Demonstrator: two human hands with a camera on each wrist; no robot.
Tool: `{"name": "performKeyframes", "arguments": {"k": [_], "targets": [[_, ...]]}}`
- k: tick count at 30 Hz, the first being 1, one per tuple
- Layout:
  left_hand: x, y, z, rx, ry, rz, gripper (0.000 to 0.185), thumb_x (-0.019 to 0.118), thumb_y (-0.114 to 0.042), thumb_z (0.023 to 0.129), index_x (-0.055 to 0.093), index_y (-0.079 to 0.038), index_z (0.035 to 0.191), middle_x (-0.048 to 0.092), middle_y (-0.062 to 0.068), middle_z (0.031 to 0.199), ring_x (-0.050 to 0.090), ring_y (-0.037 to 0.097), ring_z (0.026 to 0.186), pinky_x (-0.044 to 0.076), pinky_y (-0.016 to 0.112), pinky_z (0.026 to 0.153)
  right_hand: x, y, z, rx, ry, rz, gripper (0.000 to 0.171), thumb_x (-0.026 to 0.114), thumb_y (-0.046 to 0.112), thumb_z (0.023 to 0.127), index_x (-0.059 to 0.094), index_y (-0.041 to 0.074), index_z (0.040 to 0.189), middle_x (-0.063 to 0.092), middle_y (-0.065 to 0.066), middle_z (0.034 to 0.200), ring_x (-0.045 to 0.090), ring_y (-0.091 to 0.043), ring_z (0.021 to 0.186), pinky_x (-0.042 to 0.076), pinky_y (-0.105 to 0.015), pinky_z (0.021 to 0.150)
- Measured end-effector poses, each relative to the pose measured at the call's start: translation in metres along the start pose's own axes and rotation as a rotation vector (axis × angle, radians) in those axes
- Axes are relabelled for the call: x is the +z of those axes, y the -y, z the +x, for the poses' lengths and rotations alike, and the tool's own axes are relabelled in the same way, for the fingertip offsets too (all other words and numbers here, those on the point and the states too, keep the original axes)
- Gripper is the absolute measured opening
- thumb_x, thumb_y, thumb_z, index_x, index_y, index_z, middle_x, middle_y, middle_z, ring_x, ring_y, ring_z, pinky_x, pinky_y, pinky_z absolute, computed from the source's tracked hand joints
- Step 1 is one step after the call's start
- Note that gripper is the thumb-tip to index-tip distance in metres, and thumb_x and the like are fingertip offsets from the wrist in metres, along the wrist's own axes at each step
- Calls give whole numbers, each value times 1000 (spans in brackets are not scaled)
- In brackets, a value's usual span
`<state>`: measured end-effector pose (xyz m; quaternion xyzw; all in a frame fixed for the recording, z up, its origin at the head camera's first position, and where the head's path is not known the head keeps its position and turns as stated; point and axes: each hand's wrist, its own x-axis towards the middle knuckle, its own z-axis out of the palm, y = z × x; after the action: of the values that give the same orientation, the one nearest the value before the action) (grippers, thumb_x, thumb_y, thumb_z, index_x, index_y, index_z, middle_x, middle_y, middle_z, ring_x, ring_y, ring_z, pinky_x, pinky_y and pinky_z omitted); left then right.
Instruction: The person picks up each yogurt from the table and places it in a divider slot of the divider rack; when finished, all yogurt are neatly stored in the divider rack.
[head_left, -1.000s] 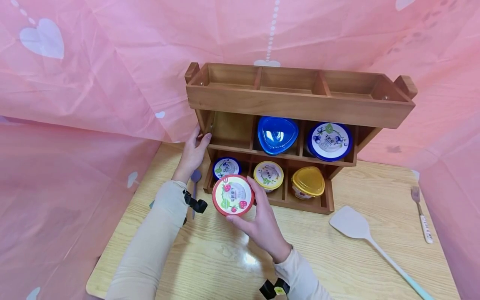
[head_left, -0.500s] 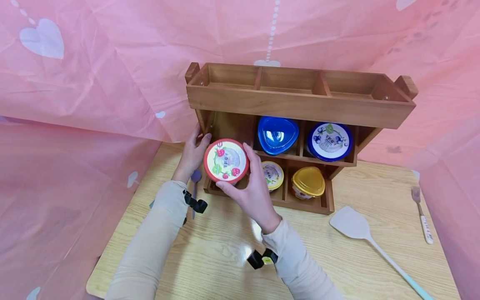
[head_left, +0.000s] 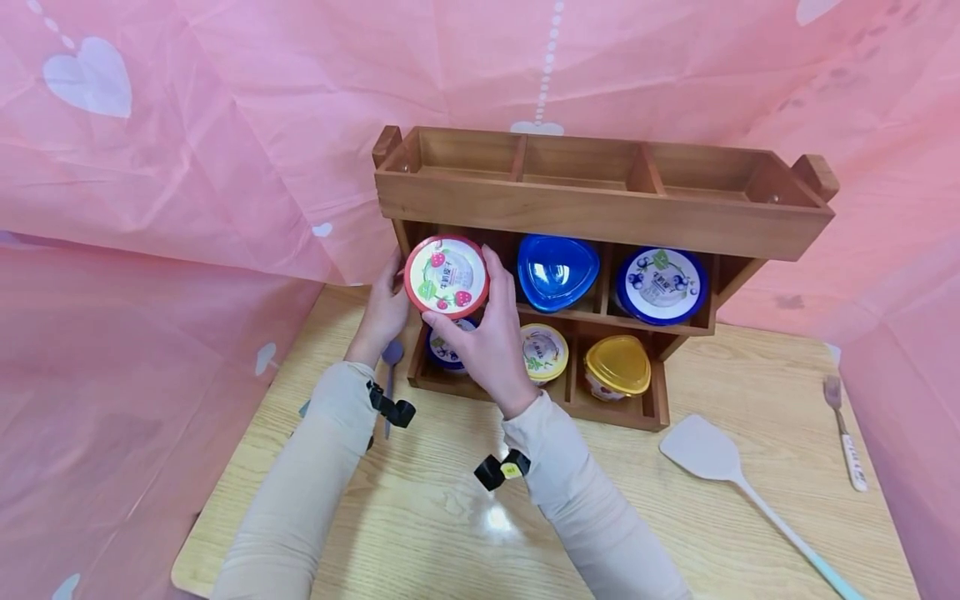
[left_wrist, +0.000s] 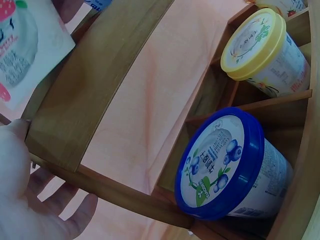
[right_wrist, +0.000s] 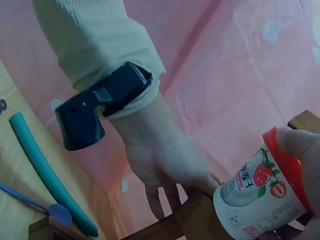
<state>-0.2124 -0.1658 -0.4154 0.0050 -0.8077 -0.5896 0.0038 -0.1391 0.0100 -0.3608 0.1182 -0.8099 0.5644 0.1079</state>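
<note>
the wooden rack [head_left: 600, 208] stands on the table [head_left: 675, 517] against the pink cloth, with three tiers; the top tier looks bare from the head view. the middle tier holds a blue triangular tub [head_left: 557, 271] in its centre bay and a blue-lidded cup [head_left: 662, 283] at the right, and its left bay has nothing seen in it. the right hand [head_left: 480, 346] has its fingers clamped round a red-lidded strawberry cup [head_left: 446, 277], held just in front of that left middle bay, lid facing the camera. the left hand [head_left: 382, 312] rests on the rack's left side wall, fingers relaxed and fairly straight against the wood. judging by this, the step in hand is shelving the cup; the next move calls for tipping it in under the top tier's front board without knocking that board, while the left hand steadies the rack. below, a blueberry cup [left_wrist: 227, 167] and a yellow-lidded cup [left_wrist: 260, 47] show clearly in the left wrist view, side labels included, where the head view has the blueberry one mostly hidden behind the hand. the right wrist view alone shows the strawberry cup's side wall and the left wrist's black strap [right_wrist: 100, 107]
</note>
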Motion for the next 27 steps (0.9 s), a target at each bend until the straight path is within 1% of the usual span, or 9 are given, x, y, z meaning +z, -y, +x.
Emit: {"name": "performKeyframes", "arguments": {"k": [2,4,7,11,16,26,27], "targets": [[-1,0,0,5,-1,9,61,44,-22,105,16,-22,159,26,4,163,34,25,145,30,39,120,3,0,5,-10,-7,-1,97,80,35,82,19,19,156,33,-5,151,38,-17,135,44,-38,110],[-1,1,1,9,1,15,61,45,-24,105,16,-25,159,25,2,163,34,24,145,30,40,120,5,0,11,-24,-18,-7,97,80,34,82,19,18,156,33,-6,151,37,-18,135,44,-37,110],[-2,2,1,24,2,16,60,45,-29,105,18,-29,158,27,-1,162,36,24,144,32,40,119,8,0,18,-43,-41,-21,97,80,34,82,19,17,155,33,-8,150,37,-18,136,43,-34,110],[-1,4,1,45,12,-2,59,45,-36,105,19,-32,158,31,0,161,36,25,144,34,41,118,10,-3,26,-54,-66,-25,95,80,33,83,20,17,154,34,-7,150,35,-18,136,40,-31,112],[-1,4,1,62,13,-25,59,46,-36,104,20,-33,158,33,3,159,36,26,144,36,43,116,11,-10,31,-44,-62,-35,94,79,30,83,20,16,154,33,-8,151,33,-20,138,39,-34,114],[-1,4,0,82,11,-15,60,47,-35,104,21,-30,158,32,3,160,38,29,143,37,45,115,15,-20,35,-6,-36,-84,92,78,26,85,19,15,155,32,-10,152,34,-23,140,36,-39,117],[-2,-1,-2,82,17,-19,60,47,-33,105,20,-28,158,32,5,160,38,30,143,36,46,116,15,-20,35,-2,-34,-92,92,78,25,86,19,15,155,33,-11,152,34,-23,140,36,-40,117]]}}
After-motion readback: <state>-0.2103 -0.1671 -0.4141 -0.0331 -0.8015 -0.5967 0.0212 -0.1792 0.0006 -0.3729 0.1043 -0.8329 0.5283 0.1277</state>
